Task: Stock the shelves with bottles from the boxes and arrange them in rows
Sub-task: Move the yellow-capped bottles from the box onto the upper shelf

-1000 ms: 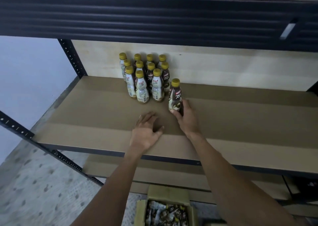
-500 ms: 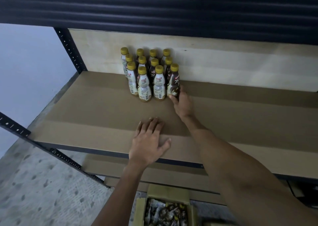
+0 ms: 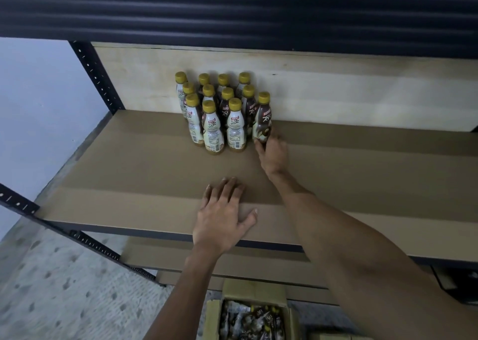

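On the shelf, far left: twelve bottles, three rows of four. Right hand fingers grip the front-right bottle; left hand flat, fingers straight. Below: one box.

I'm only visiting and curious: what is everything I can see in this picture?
bottles: twelve, yellow caps, brown-and-white labels, standing in rows at the back of the shelf.
shelf: one, brown board.
frame: black perforated metal, left side.
back panel: one, pale wood, behind the bottles.
shutter: dark, ribbed, along the top.
cardboard box: one, tan, open, on the floor below, holding more bottles.
floor: grey, speckled, lower left.
left hand: flat on the shelf's front.
right hand: grips the base of the rightmost bottle.
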